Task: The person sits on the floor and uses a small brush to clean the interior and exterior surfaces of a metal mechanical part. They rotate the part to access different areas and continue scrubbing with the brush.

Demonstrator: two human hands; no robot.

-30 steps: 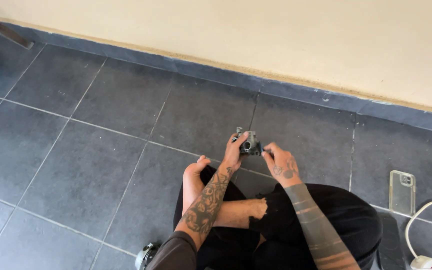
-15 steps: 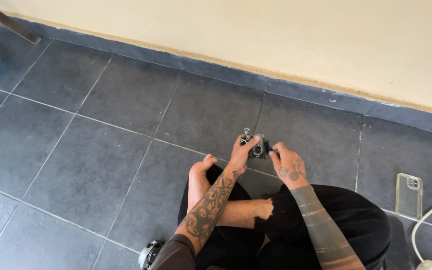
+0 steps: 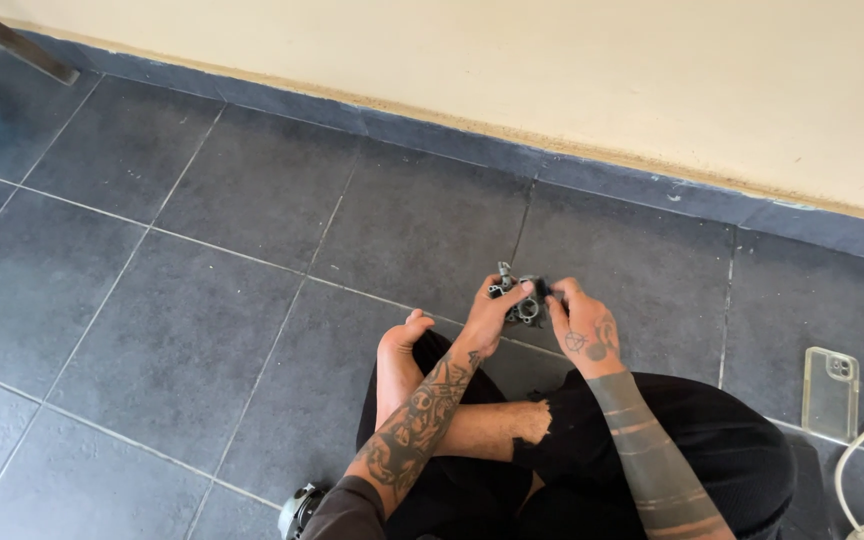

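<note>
**Small metal part held over the floor tiles**

At the far left a dark slanted leg (image 3: 12, 45) meets the grey tiled floor (image 3: 202, 300). Low down, a round metal piece (image 3: 297, 512) lies beside the seated person's knee. A bare foot (image 3: 399, 355) rests on crossed legs in black trousers. The left hand (image 3: 487, 315) and right hand (image 3: 582, 330) meet just above the floor, both gripping a small grey metal mechanical part (image 3: 520, 300) between their fingers. Further right, a clear phone case (image 3: 830, 393) lies flat, with a white cable (image 3: 852, 470) curling near it.
</note>
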